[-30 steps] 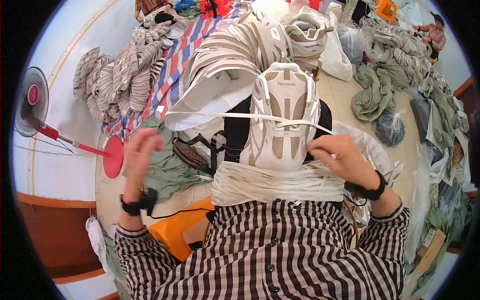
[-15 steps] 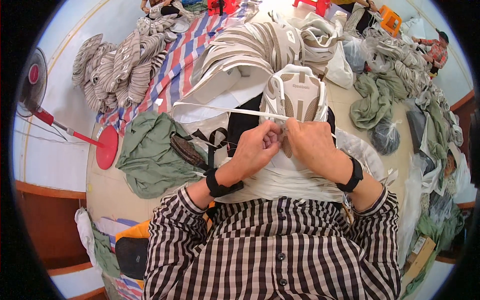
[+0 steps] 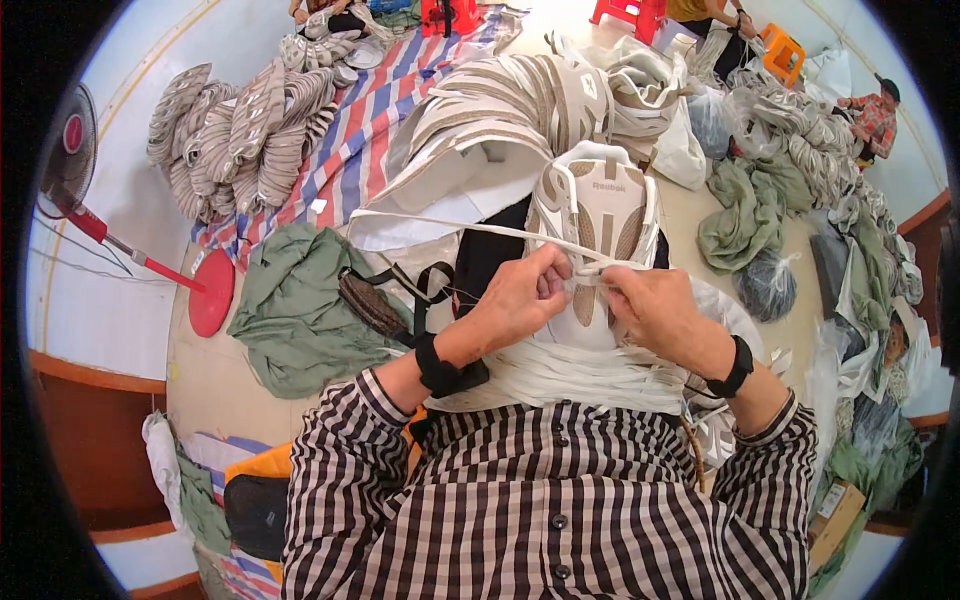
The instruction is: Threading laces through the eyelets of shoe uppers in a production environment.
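A beige and white shoe upper [image 3: 609,200] with brown mesh panels lies in front of me over my lap, its tongue pointing away. A white shoelace [image 3: 470,226] runs in a long loop out to the left and back across the upper. At the lacing, my right hand [image 3: 660,308] pinches the shoelace between thumb and fingertips. My left hand [image 3: 525,296] is closed at the upper's left edge, with thumb and index finger together; what they pinch is hidden. A bundle of loose white laces [image 3: 560,378] lies across my lap.
Just beyond stands a curved stack of shoe uppers [image 3: 500,105]. More piles of uppers [image 3: 240,135] rest on a striped sheet [image 3: 365,125] at far left. A fan [image 3: 75,150] stands left; green cloth [image 3: 310,305] is beside me. Other people [image 3: 875,120] sit farther off.
My right hand has shifted slightly right and nearer, drawing a section of shoelace across the upper. My left hand stays by the left edge. The upper now sits slightly nearer in view.
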### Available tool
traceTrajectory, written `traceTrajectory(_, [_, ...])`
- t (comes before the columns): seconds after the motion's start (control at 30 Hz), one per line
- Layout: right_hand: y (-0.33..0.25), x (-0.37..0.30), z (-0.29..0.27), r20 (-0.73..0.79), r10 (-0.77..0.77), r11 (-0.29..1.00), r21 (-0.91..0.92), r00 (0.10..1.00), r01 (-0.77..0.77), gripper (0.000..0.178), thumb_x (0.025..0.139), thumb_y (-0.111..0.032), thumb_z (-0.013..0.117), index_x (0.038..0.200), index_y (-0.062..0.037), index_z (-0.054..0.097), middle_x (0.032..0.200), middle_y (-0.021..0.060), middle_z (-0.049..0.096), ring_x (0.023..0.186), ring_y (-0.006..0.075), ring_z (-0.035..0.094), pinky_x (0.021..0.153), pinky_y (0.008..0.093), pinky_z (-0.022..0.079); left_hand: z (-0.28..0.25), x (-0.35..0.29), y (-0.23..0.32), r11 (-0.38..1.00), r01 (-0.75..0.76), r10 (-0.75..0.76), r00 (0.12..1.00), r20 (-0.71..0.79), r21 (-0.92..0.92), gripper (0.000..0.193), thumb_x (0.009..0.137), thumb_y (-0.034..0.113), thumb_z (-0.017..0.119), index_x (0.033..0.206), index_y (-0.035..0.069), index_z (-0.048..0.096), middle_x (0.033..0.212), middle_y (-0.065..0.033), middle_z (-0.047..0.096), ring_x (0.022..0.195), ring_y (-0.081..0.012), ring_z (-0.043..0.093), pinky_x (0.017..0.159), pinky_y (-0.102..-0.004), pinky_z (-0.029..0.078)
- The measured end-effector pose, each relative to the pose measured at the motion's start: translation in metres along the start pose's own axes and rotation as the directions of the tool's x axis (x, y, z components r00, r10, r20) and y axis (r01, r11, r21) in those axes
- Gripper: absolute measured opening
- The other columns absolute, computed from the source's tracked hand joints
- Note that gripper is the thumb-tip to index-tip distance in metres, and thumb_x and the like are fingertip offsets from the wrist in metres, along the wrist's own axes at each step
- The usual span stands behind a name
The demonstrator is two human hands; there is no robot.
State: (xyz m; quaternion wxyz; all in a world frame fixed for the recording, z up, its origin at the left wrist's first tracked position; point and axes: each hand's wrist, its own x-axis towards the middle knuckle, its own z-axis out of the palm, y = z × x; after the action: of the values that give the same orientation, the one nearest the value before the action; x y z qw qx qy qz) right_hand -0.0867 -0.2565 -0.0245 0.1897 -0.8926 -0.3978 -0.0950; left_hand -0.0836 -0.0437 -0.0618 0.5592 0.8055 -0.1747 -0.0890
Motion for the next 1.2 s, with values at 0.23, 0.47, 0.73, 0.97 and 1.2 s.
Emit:
traceTrajectory(0.23, [-0.010,0.026,0.028,-0.022,-0.038,0.944,-0.329,0.999,0.029,0.015,0.076,-0.015,0.060,0.084,-0.0059,0.052,0.063,0.0088,0.061,0.057,0.0233,0.064,0.050,0.0361,0.047,0.005,0.001,-0.001,1.000,0.019,-0.020,0.999,-0.030,-0.024,0.021,0.078,0.002,0.064,0.096,0.002,0.053,0.075,-0.0022,0.056,0.065,-0.0092,0.051,0.062,-0.0241,0.045])
traceTrajectory(0.47, [-0.019,0.028,0.021,0.035,-0.080,0.895,-0.438,0.996,0.087,0.015,0.074,-0.013,0.060,0.079,-0.0048,0.049,0.062,0.0078,0.058,0.055,0.0224,0.061,0.052,0.0349,0.047,0.006,0.001,-0.002,0.999,-0.009,0.005,0.997,-0.082,-0.050,0.021,0.077,0.001,0.063,0.095,0.002,0.052,0.072,-0.0052,0.057,0.062,-0.0128,0.053,0.061,-0.0269,0.046])
traceTrajectory(0.73, [0.003,0.015,-0.007,0.265,-0.117,0.976,-0.146,0.957,0.160,0.022,0.077,-0.012,0.061,0.091,-0.0008,0.048,0.069,0.0143,0.063,0.061,0.0299,0.065,0.051,0.0403,0.048,0.000,0.002,-0.005,0.998,0.028,-0.027,0.999,0.021,-0.050,0.019,0.082,-0.001,0.063,0.097,0.001,0.052,0.081,-0.0006,0.055,0.072,-0.0062,0.051,0.066,-0.0215,0.045])
traceTrajectory(0.97, [0.014,-0.011,-0.017,-0.104,0.253,0.952,0.201,0.962,-0.229,0.020,0.078,-0.013,0.066,0.093,-0.0043,0.056,0.075,0.0121,0.062,0.064,0.0319,0.062,0.057,0.0402,0.048,0.000,0.002,-0.012,0.959,0.101,-0.102,0.995,0.012,-0.263,0.013,0.085,0.002,0.060,0.096,0.000,0.054,0.081,-0.0025,0.058,0.071,-0.0071,0.056,0.065,-0.0220,0.047])
traceTrajectory(1.2, [0.016,-0.001,-0.012,-0.249,0.058,0.998,0.027,0.967,-0.053,0.020,0.073,-0.008,0.068,0.089,-0.0038,0.056,0.084,0.0121,0.054,0.078,0.0303,0.057,0.067,0.0380,0.046,-0.010,0.013,0.016,0.951,0.191,-0.203,0.979,-0.024,-0.242,0.017,0.088,0.013,0.059,0.076,0.000,0.060,0.069,-0.0032,0.061,0.060,-0.0080,0.056,0.056,-0.0226,0.048])
